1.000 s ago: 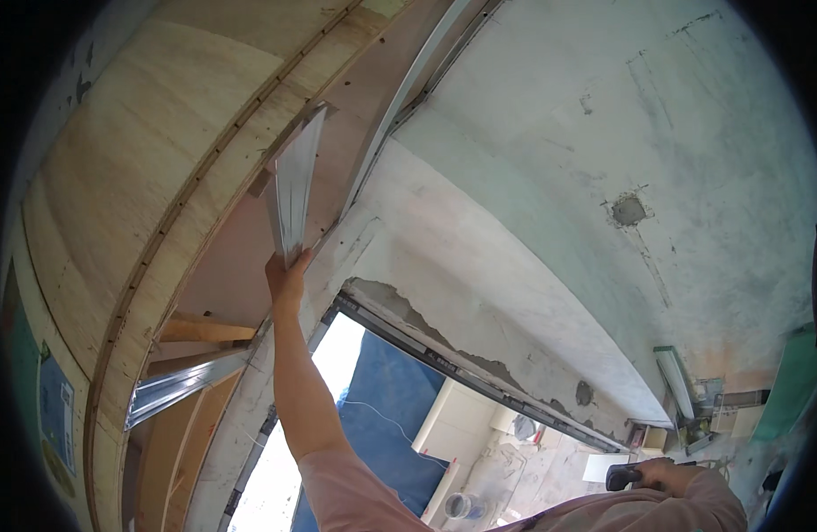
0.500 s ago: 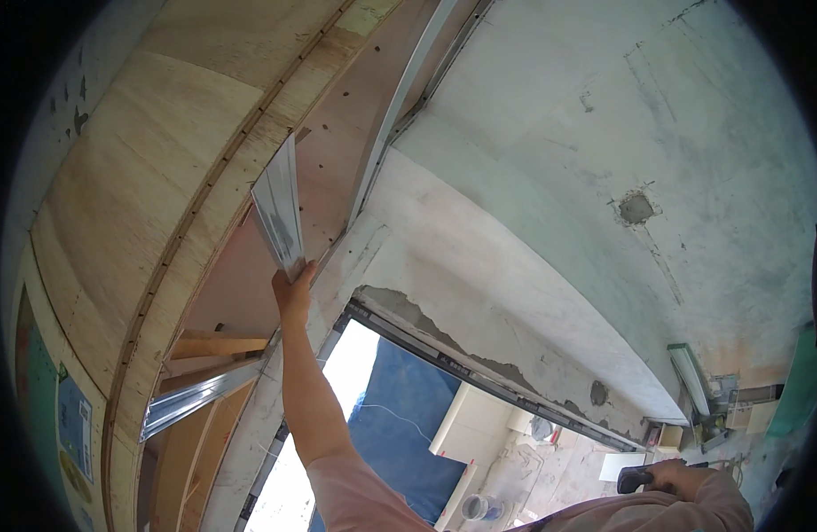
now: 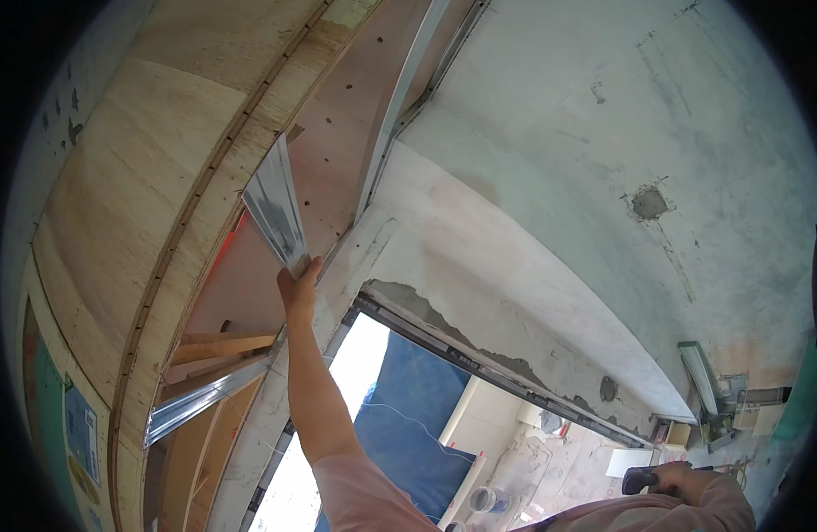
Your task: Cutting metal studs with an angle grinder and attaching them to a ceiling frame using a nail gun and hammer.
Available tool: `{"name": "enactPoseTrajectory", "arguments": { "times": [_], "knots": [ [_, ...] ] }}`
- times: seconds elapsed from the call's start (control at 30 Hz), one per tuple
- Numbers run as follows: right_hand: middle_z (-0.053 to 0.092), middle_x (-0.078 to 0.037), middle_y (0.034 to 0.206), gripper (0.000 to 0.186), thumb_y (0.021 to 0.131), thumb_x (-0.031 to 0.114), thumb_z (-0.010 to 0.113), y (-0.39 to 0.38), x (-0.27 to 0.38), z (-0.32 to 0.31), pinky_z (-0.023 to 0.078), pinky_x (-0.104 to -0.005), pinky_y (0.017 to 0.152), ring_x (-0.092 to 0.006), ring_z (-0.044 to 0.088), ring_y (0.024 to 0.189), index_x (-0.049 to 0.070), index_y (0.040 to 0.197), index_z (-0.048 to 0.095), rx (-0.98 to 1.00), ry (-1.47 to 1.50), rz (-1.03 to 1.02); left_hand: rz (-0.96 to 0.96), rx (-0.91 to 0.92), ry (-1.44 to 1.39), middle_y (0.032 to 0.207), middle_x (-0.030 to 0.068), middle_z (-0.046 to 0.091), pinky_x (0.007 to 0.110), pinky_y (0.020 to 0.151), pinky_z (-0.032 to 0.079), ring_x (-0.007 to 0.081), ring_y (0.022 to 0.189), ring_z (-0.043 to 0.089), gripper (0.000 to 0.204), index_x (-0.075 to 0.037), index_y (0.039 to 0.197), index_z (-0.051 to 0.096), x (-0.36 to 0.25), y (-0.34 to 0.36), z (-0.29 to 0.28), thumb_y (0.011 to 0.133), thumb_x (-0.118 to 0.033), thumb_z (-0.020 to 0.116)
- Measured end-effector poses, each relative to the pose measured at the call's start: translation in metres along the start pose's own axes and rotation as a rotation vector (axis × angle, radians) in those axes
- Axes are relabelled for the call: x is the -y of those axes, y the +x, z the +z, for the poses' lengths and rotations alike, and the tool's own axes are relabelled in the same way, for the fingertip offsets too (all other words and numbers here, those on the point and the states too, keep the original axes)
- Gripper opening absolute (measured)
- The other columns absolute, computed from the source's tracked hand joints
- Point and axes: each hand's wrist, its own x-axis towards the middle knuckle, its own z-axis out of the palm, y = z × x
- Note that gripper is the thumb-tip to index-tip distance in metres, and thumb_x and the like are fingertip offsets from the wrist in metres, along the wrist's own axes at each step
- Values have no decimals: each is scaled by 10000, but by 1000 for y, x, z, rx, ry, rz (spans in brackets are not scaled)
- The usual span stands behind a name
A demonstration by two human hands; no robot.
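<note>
My left hand is raised, its fingers closed around the lower end of a shiny metal channel. The channel's upper end meets the edge of a plywood panel; whether it is fastened there I cannot tell. Down at the lower right, my right hand grips a black handheld power tool, partly hidden by the fingers. A thin dark shaft sticks out on the hand's far side.
Below the left hand's channel, a second metal channel and a wooden strip bridge the same gap. A long metal rail runs along the ceiling. Under a dark-framed opening are a blue sheet and a bucket.
The view has shifted slightly, and the held channel leans a little more to the left at its top. Both hands keep their grips.
</note>
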Motion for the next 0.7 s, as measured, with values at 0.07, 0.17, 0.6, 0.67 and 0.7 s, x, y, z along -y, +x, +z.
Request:
{"name": "enactPoseTrajectory", "arguments": {
  "times": [0.07,0.17,0.6,0.67,0.7],
  "knots": [
    [724,-68,1143,652,713,656,744,-2,5,-4,525,-420,916,-267,680,1077,194,1170,701,-20,-18,0,44,26,-98,1068,131,677,330,836,516,209,943,648,517,83,1126,634,-1,0,3,784,-226,868],
    [731,-70,1099,607,734,639,733,-12,6,-2,534,-425,889,-274,689,1050,184,1134,707,-130,-38,-34,-1,-13,-128,909,10,646,308,807,461,151,840,603,272,-43,957,655,-11,-5,6,798,-141,853],
    [668,-228,830,554,781,317,803,-322,211,-298,522,-508,717,-451,654,803,57,1212,572,-1307,-37,-501,77,60,-59,1022,140,683,340,830,493,210,919,627,487,86,1098,649,-9,-1,9,825,-271,839],
    [655,-208,808,591,759,225,764,-381,264,-339,496,-512,696,-436,647,787,40,1260,512,-1215,77,-763,39,56,20,1010,125,689,342,826,493,204,906,625,453,83,1090,653,-4,-6,-4,839,-254,822],
    [661,-190,794,606,739,194,754,-387,276,-351,503,-497,669,-422,651,738,34,1269,507,-1370,-56,-869,47,70,-5,1010,125,689,342,826,493,204,906,625,453,83,1090,653,-7,-5,-1,839,-254,822]
  ]
}}
